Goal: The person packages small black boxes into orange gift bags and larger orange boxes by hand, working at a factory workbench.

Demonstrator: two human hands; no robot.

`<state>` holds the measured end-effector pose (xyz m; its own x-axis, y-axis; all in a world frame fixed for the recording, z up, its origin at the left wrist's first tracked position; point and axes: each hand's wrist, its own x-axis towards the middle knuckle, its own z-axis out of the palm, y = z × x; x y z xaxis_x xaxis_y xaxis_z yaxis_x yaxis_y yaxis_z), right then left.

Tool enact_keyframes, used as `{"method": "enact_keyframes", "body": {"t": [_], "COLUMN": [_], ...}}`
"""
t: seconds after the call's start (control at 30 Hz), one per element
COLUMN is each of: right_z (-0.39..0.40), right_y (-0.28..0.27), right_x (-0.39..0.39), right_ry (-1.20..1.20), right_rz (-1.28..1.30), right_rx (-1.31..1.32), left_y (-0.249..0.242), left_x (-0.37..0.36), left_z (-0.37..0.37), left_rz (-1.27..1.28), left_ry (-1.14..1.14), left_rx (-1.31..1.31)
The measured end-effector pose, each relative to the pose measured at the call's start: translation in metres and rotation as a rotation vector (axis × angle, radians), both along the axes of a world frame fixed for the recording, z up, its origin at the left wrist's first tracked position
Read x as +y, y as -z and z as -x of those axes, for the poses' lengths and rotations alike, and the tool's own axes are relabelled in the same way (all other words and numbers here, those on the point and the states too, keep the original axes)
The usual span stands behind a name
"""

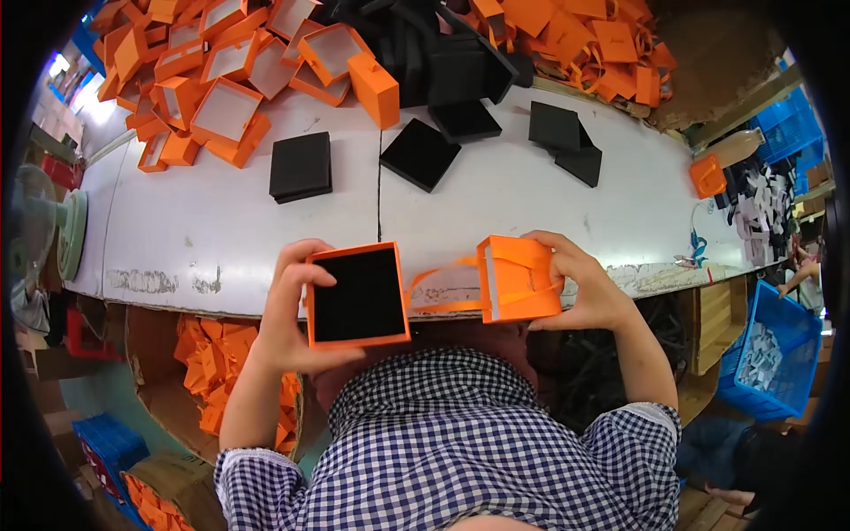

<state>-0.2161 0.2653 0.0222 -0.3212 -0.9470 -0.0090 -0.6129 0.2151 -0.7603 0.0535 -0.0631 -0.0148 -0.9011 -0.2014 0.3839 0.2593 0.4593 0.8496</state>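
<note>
My left hand (pixel 297 305) grips an orange box (pixel 405 305) whose open top shows a black lining (pixel 358 296). To its right, my right hand (pixel 584 281) is closed on an orange pouch (pixel 524 285) with a pale inner edge on its left side. An orange ribbon (pixel 443 276) stretches between the pouch and the box. Both things are held over the front edge of the white table (pixel 478 199). Beyond my hands lie a stack of black pads (pixel 300 165), a black square pad (pixel 421 155) and other black pieces (pixel 555 126).
Orange box parts (pixel 226 111) are piled at the back left, black pieces (pixel 434 57) at the back middle, orange pouches (pixel 584 40) at the back right. Cartons of orange items (pixel 212 354) stand below the table edge. A blue crate (pixel 775 350) and part of another person (pixel 804 273) are at right.
</note>
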Motion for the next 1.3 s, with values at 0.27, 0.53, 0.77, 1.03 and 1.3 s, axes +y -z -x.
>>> {"method": "enact_keyframes", "body": {"t": [0.27, 0.53, 0.77, 1.03, 1.3], "right_z": [-0.003, -0.049, -0.073, 0.006, 0.018], "right_y": [-0.017, -0.006, -0.003, 0.044, 0.051], "right_x": [-0.038, -0.061, -0.097, -0.165, -0.142], "right_ry": [-0.220, -0.186, -0.290, 0.108, 0.095], "right_rz": [0.139, 0.257, 0.190, 0.260, 0.052], "right_rx": [-0.092, -0.044, -0.151, 0.545, 0.494], "left_y": [-0.027, -0.005, -0.027, -0.055, -0.008], "left_x": [0.033, 0.052, 0.047, -0.075, -0.207], "left_z": [0.021, 0.029, -0.023, -0.029, 0.097], "left_rz": [0.139, 0.082, -0.153, 0.680, 1.046], "left_ry": [0.153, 0.162, 0.019, -0.556, -0.908], "left_rx": [-0.063, 0.000, -0.352, -0.358, -0.206]}}
